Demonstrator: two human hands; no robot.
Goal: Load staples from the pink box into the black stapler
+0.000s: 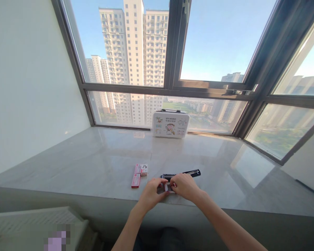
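Head camera looks forward and down; windowsill (pixel 94 164) near, window (pixel 214 42) beyond.

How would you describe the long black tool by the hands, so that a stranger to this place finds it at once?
Below the big window runs a pale stone sill. At its near edge the left hand and right hand meet; the black tool, probably a stapler, lies behind them, pointing right. Its neighbours are small red-and-white boxes; it alone is long and black.

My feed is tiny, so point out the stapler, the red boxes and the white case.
stapler (pixel 191 172), head view, right end of its black arm.
red boxes (pixel 136 180), head view, top of the nearer box.
white case (pixel 170 124), head view, middle of its printed front.
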